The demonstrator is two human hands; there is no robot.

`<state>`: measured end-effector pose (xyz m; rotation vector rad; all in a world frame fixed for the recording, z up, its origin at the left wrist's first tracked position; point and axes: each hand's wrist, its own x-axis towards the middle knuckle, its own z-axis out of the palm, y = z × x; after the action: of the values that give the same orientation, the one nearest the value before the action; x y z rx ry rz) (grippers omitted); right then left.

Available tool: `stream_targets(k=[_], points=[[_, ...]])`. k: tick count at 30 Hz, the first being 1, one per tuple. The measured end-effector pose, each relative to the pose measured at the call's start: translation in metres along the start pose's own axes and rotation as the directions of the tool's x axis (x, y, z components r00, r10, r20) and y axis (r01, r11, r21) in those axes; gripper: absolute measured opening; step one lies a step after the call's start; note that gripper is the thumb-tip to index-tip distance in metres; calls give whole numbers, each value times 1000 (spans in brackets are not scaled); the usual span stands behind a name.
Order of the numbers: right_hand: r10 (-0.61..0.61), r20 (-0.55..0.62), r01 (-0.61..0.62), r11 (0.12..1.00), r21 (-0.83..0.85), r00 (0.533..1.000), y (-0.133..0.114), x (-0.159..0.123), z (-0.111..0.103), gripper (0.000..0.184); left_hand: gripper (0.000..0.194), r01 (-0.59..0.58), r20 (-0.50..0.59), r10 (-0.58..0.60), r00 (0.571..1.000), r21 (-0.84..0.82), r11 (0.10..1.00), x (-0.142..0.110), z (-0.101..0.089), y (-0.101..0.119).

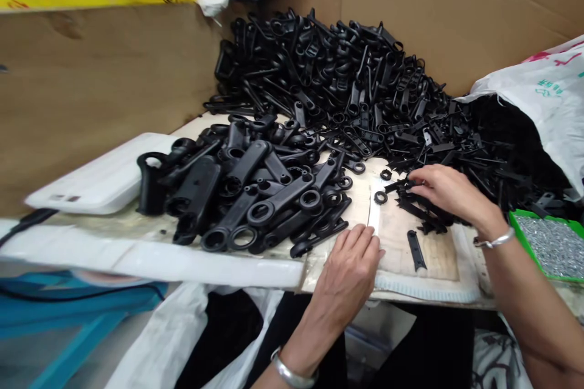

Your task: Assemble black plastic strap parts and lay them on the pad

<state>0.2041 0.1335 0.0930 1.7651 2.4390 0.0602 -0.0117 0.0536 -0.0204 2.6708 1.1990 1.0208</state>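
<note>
Left hand (344,273) is rested on the counter (314,268), fingers (354,236) close together, while small black parts (423,215) are touched by the right hand (451,193), its pinch unclear, and the loose strip (415,250) could be knocked off the edge by a dragged wrist.

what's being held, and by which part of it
Can't be told: the right hand touches small black parts, grip hidden; the left hand lies on the table.

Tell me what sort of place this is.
Probably a small assembly workbench: heaped black plastic parts, a green tray of small silvery metal pieces, and tall brown cardboard walls.
</note>
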Motion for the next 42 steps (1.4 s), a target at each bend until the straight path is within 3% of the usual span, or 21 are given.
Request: stream_targets(k=[3, 6, 9, 13, 17, 21, 23, 25, 27, 29, 31, 32, 35, 37, 39, 41, 42], points=[[-116, -18, 113, 987, -115, 993, -31, 21, 16, 29, 10, 2, -3, -2, 1000, -4, 1000, 0, 0, 0], [-109, 37, 113, 985, -134, 993, -43, 38, 30, 32, 11, 0, -7, -1, 1000, -6, 1000, -1, 1, -1], [-28, 46, 32, 996, -84, 999, -36, 49, 34, 25, 12, -1, -13, 1, 1000, -1, 1000, -2, 3, -2], [113, -39, -115, 992, -53, 993, -22, 60, 32, 26, 11, 3, -29, -3, 1000, 0, 1000, -3, 4, -2], [236, -161, -232, 972, 49, 958, -9, 65, 30, 34, 11, -2, -27, 1, 1000, -4, 1000, -3, 4, -1], [318, -246, -273, 941, 201, 916, 10, 69, 30, 35, 10, -5, -30, 5, 1000, 9, 1000, -3, 3, -1], [361, -273, -260, 902, 345, 892, 20, 69, 28, 35, 10, -5, -30, 5, 1000, 13, 1000, -3, 3, -2], [403, -244, -219, 809, 545, 882, 27, 63, 25, 35, 10, -6, -31, 6, 999, 14, 1000, -2, 2, -2], [377, -142, -176, 691, 701, 915, 32, 52, 19, 36, 11, -6, -28, 6, 1000, 12, 1000, -2, 2, -2], [264, -30, -142, 605, 784, 964, 34, 35, 11, 40, 11, -6, -23, 6, 1000, 7, 1000, -2, 2, -2], [74, 90, -117, 635, 764, 993, 37, 17, 2, 42, 12, -6, -20, 6, 1000, 7, 1000, -2, 2, -1], [-28, 165, -103, 673, 733, 986, 38, 10, -2, 43, 11, -7, -22, 7, 1000, 9, 1000, -2, 2, -1], [-211, 335, -36, 797, 603, 918, 38, -1, -10, 44, 11, -13, -32, 14, 999, 19, 1000, -2, 2, -1], [-163, 291, -2, 869, 494, 943, 35, 5, -10, 38, 11, -17, -36, 18, 999, 26, 1000, -2, 2, -1], [-27, 133, -16, 948, 319, 991, 26, 20, -6, 27, 11, -16, -40, 17, 999, 30, 999, -3, 2, -1], [69, -4, -69, 995, 71, 998, 13, 41, 0, 24, 11, -12, -49, 14, 999, 32, 999, -3, 3, -1], [79, -17, -80, 996, -50, 997, 6, 51, 3, 26, 11, -12, -54, 13, 998, 34, 999, -4, 3, -1]])
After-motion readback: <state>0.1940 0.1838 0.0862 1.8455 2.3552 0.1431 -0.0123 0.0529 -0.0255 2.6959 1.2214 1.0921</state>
